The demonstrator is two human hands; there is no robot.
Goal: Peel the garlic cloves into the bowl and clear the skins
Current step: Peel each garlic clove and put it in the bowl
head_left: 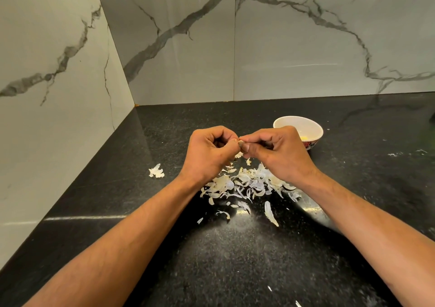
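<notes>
My left hand and my right hand meet above the black counter, fingertips pinched together on a small garlic clove that is mostly hidden by the fingers. Below the hands lies a heap of pale garlic skins, with a few loose pieces nearer me. A white bowl with a patterned outside stands behind my right hand; something yellowish shows inside it, partly hidden by the hand.
A separate clump of skin lies to the left of the heap. The black speckled counter runs into a corner of marble-patterned wall tiles at the left and back. Small white flecks dot the counter at the right.
</notes>
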